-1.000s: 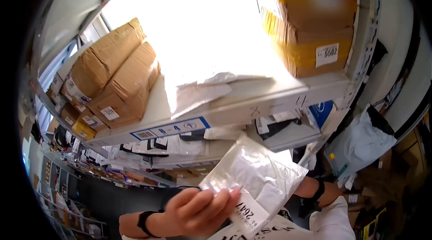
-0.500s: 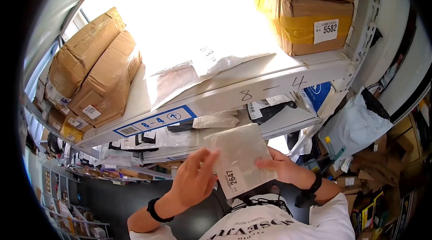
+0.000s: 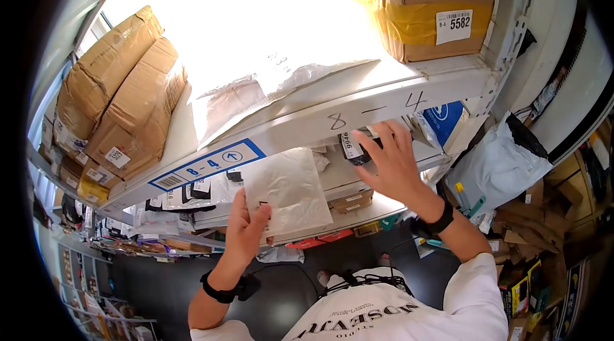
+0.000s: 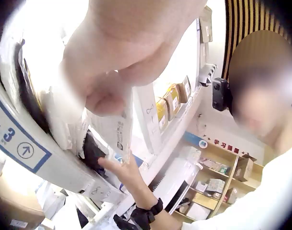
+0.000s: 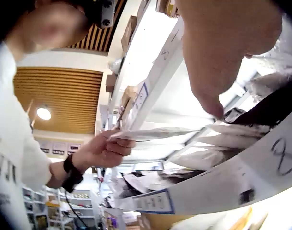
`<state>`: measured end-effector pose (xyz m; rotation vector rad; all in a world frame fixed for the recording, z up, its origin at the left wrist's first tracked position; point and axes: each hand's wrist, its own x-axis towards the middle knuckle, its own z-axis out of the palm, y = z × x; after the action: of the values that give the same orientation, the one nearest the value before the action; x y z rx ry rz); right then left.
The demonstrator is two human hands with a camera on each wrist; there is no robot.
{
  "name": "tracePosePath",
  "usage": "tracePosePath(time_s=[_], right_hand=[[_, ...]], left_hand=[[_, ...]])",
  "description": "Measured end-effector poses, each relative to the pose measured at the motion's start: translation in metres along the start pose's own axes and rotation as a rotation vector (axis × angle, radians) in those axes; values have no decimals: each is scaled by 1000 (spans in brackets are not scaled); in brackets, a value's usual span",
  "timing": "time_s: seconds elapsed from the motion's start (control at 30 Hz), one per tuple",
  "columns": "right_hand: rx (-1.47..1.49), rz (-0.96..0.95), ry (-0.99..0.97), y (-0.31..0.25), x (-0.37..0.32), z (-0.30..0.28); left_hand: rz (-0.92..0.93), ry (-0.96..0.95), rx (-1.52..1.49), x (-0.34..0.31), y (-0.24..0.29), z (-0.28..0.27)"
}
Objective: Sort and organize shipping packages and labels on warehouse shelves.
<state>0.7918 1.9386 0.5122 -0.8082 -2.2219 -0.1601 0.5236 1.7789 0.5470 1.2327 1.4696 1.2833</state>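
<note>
A flat white plastic mailer bag [image 3: 291, 190] is pinched at its lower left edge by my left hand [image 3: 246, 226], thumb on the printed label. In the right wrist view, the mailer [image 5: 155, 133] appears edge-on in the left hand [image 5: 105, 147]. My right hand [image 3: 396, 165] reaches toward the lower shelf with fingers spread. Nearest it lies a black parcel [image 3: 358, 149] with a white label reading 9946. The right wrist view shows that hand's thumb right at the edge of the black parcel [image 5: 275, 108].
The shelf beam [image 3: 377, 104] marked 8-4 crosses above both hands. Brown cartons [image 3: 121, 85] stand upper left, and a taped box [image 3: 441, 18] labelled 5582 upper right. A large white bag [image 3: 499, 162] and torn cardboard [image 3: 531, 213] are at the right.
My right hand has let go of the mailer and moved up and right to the lower shelf. The left hand has taken hold of the mailer and shifted left with it.
</note>
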Motion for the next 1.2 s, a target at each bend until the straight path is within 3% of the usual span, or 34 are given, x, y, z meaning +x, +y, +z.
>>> tracePosePath(time_s=[0.1, 0.17, 0.23, 0.3, 0.43, 0.5, 0.63, 0.7, 0.73, 0.8, 0.83, 0.9, 1.03, 1.2], right_hand=[[-64, 11, -94, 11, 1, 15], [-137, 3, -56, 14, 2, 25], [-214, -13, -9, 16, 13, 29], [-240, 20, -55, 22, 18, 34], [-203, 96, 48, 37, 22, 31], [-224, 141, 185, 46, 25, 27], [-316, 207, 162, 54, 28, 21], [-282, 258, 227, 60, 31, 21], [-282, 259, 227, 61, 31, 20], [-226, 229, 303, 63, 31, 17], [-227, 226, 300, 63, 31, 17], [-240, 235, 274, 64, 31, 17], [-266, 229, 241, 65, 31, 16], [-290, 198, 39, 64, 27, 13]], left_hand=[[22, 13, 22, 4, 0, -4], [-32, -23, -22, 4, 9, 2], [68, 24, 69, 12, 12, 4], [6, 50, 56, 24, 29, 13], [106, 21, 33, 43, 36, 20], [111, -132, 182, 64, 34, 19], [23, -10, 421, 89, 26, 32], [367, -139, 554, 106, 16, 37], [367, -140, 554, 117, 18, 45], [144, -157, 333, 140, 26, 74], [144, -155, 329, 150, 26, 88], [51, -190, -8, 163, 21, 106], [-7, -213, -11, 181, 15, 120], [-70, -253, 110, 187, 10, 116]])
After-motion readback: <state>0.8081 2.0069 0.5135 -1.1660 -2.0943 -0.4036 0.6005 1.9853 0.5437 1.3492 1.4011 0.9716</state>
